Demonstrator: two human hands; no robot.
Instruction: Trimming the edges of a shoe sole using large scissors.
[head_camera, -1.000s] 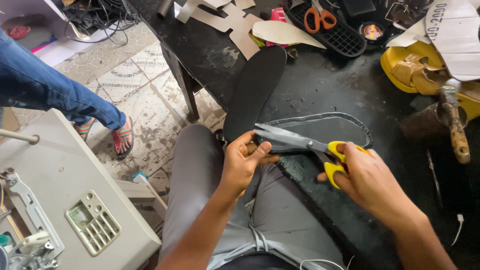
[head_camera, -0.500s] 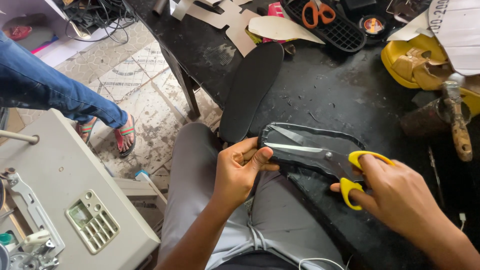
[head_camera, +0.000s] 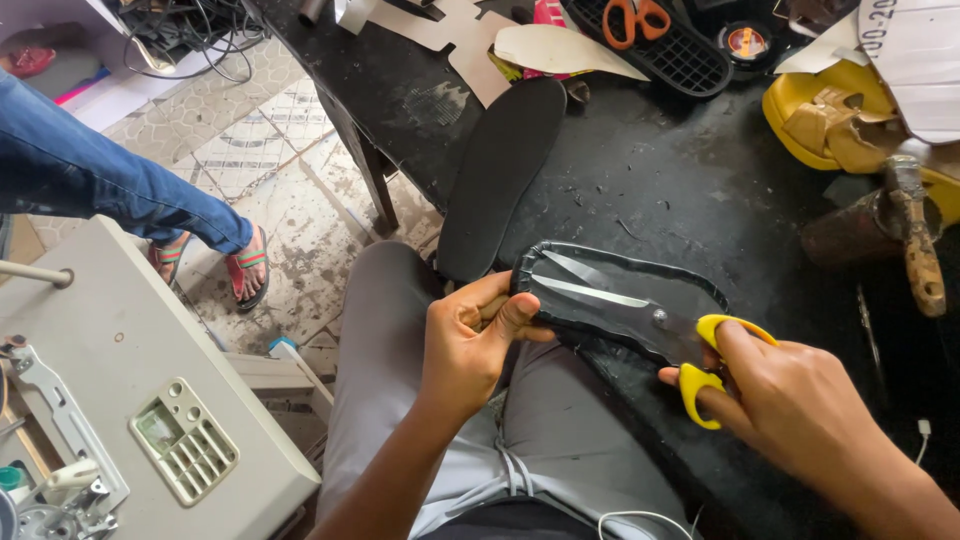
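The left hand (head_camera: 470, 345) is clamped on the toe end of a black sole piece (head_camera: 620, 290) at the table (head_camera: 650, 190) edge. The right hand (head_camera: 790, 405) grips yellow-handled scissors (head_camera: 640, 315), blades apart over it. Trimming looks part done.

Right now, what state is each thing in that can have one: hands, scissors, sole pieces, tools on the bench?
Left hand: pinching the dark shoe-sole piece's end.
Right hand: fingers through the scissor handles.
Yellow-handled scissors: blades open, over the piece.
Dark shoe-sole piece: flat at the bench edge.
Long black insole: lying flat, untouched.
Orange-handled scissors: lying in a black tray.
Wooden-handled hammer: resting, unheld.
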